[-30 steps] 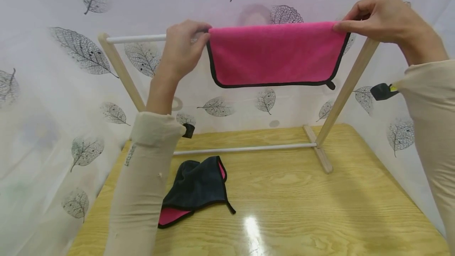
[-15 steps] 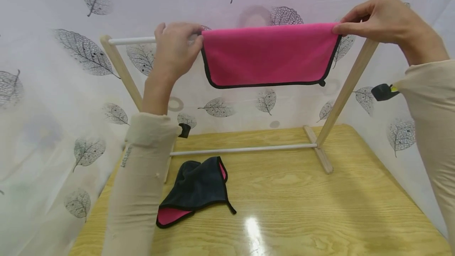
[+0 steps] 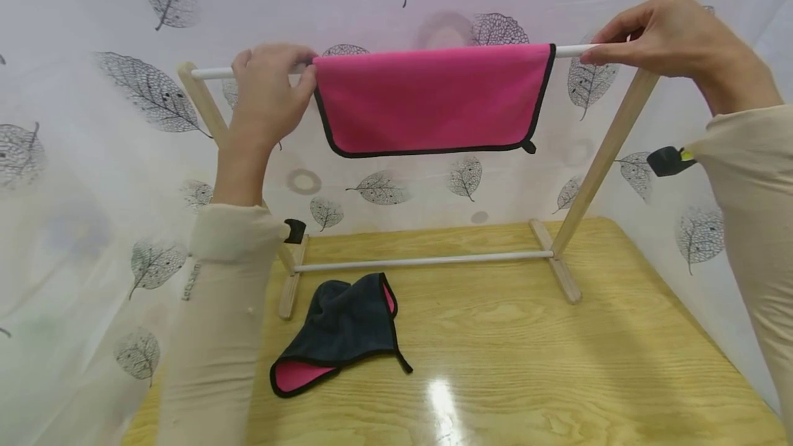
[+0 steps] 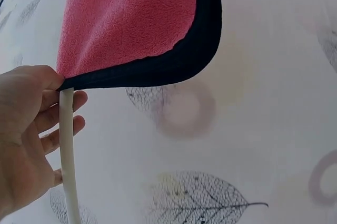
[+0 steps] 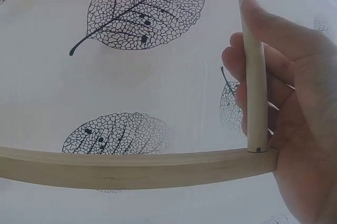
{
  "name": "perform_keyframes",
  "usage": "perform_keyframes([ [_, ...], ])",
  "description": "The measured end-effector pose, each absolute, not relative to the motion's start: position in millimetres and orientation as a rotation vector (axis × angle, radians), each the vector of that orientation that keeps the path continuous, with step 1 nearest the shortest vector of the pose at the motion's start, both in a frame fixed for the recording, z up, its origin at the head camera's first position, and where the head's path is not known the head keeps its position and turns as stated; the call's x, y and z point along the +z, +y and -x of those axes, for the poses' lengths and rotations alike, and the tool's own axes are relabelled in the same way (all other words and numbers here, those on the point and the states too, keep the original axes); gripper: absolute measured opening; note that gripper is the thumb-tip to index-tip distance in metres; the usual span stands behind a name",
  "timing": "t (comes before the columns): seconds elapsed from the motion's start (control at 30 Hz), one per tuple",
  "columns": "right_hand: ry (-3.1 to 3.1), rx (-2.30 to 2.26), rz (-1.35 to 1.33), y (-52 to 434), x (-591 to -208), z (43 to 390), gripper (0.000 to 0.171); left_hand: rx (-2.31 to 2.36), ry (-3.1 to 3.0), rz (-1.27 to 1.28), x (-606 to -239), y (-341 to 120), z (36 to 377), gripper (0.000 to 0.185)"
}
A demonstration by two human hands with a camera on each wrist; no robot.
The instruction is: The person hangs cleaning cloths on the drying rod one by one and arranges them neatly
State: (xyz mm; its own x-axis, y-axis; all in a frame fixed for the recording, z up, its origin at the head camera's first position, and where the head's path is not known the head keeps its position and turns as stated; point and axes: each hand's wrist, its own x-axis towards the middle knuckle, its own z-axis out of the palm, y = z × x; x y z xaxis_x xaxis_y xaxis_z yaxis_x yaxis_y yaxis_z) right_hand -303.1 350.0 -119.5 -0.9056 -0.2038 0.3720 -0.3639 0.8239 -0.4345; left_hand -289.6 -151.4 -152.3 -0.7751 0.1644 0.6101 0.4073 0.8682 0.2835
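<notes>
A pink towel (image 3: 434,98) with black edging hangs folded over the white top rod (image 3: 570,51) of a wooden rack. My left hand (image 3: 268,91) pinches the towel's left edge where it lies on the rod; in the left wrist view its thumb presses the black trim and several fingers are behind the rod. With my right hand (image 3: 672,36) I grip the bare rod near its right end, apart from the towel. The right wrist view shows thumb and fingers around the rod (image 5: 255,76), close to the wooden upright (image 5: 137,168).
A second towel (image 3: 347,322), dark grey with pink on its other side, lies crumpled on the wood-grain table (image 3: 526,377). The rack's lower white rod (image 3: 421,261) joins its two feet. A leaf-print sheet (image 3: 396,205) hangs behind and at the sides.
My left hand has moved left along the rod, drawing the pink towel with it. The towel's right edge has slid out from under my right hand, which has stayed in place on the rod.
</notes>
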Motion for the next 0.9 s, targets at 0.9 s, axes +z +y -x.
perform_keyframes([
  [0.9, -2.675, 0.758, -0.443, 348, -119, 301, 0.019, -0.482, -2.419, 0.296, -153, -229, 289, 0.042],
])
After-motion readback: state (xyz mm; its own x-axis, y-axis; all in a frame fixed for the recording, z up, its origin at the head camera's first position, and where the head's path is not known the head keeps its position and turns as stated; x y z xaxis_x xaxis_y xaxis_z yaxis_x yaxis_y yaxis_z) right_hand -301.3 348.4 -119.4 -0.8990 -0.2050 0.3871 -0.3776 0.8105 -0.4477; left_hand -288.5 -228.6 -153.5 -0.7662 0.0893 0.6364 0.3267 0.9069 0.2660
